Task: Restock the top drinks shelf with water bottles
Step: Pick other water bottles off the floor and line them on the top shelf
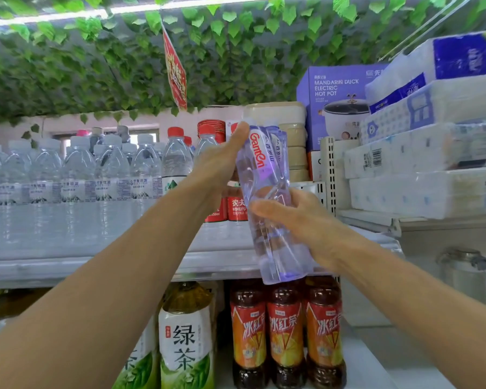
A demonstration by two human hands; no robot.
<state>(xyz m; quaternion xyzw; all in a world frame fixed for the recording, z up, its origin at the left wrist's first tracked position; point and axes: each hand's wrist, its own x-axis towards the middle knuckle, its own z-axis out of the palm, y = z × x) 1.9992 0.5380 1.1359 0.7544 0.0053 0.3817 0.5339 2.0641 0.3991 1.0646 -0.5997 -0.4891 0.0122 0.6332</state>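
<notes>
I hold a clear Ganten water bottle (pixel 267 197) tilted in front of the right end of the top drinks shelf (pixel 96 265). My left hand (pixel 222 164) grips its upper part near the label. My right hand (pixel 300 223) wraps the lower part. At least one more Ganten bottle appears pressed behind it. White-capped water bottles (pixel 76 178) fill the shelf's left side, and red-capped, red-labelled bottles (pixel 236 209) stand behind my left hand.
Below the shelf stand green tea bottles (pixel 185 332) and red iced-tea bottles (pixel 286 332). Tissue packs (pixel 432 153) and a blue hot pot box (pixel 334 94) sit to the right. Fake leaves and a red sign (pixel 176 71) hang overhead. A metal pot (pixel 463 270) stands lower right.
</notes>
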